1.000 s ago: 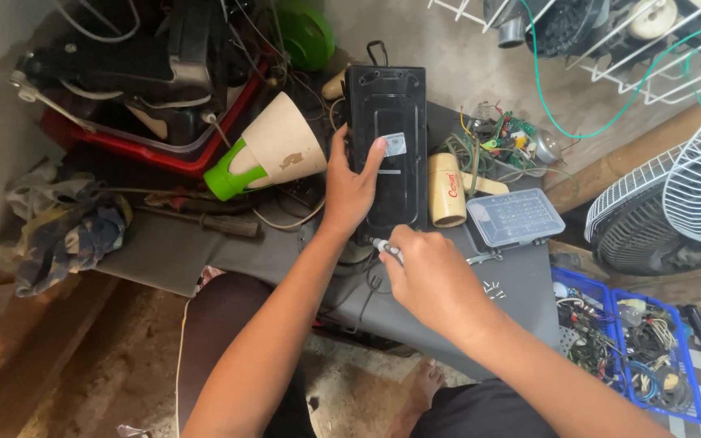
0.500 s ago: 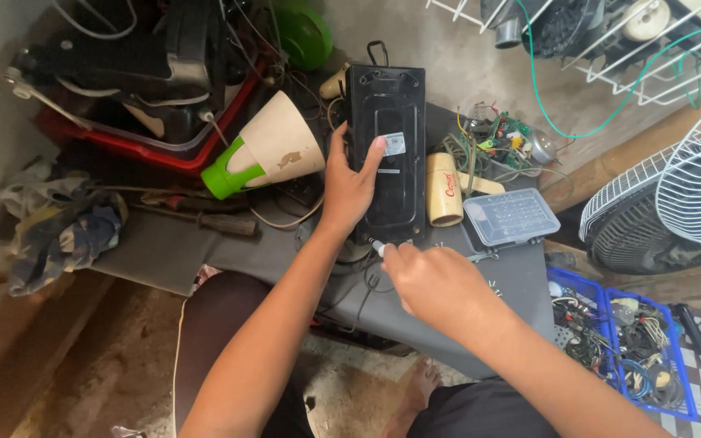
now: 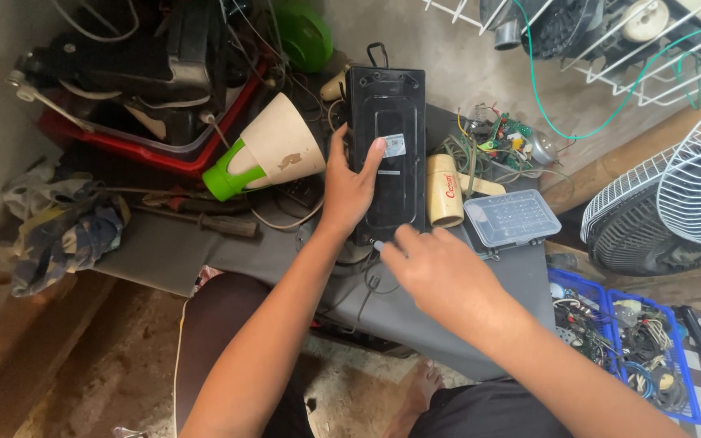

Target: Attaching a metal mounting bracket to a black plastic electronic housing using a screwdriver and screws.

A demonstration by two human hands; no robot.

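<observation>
Compared with half a second ago, the right hand [image 3: 440, 276] has slid a little toward the black box [image 3: 385, 146]; its fingers stay pinched on a thin metal tool [image 3: 376, 243] whose tip now sits at the box's near end. The left hand [image 3: 350, 191] has not shifted: it lies flat on the box, thumb along the box's left edge, fingers spread over the lid beside a small pale label [image 3: 393, 145], pressing rather than gripping. The box stands lengthwise at the far edge of the grey worktop [image 3: 521, 280].

Just right of the box lies a tan cylinder [image 3: 445, 191], and beside that a clear lidded case [image 3: 512, 217] near the worktop's right edge; its contents are too small to make out. Left of the box a cream horn with a green neck [image 3: 265, 158] lies on its side. At the far left, a red tray [image 3: 135, 146] holds dark machine parts and cables. By the worktop's right near corner, a blue crate [image 3: 695, 410] is filled with tangled wires and small parts. A white fan guard [image 3: 691, 195] stands at the right.
</observation>
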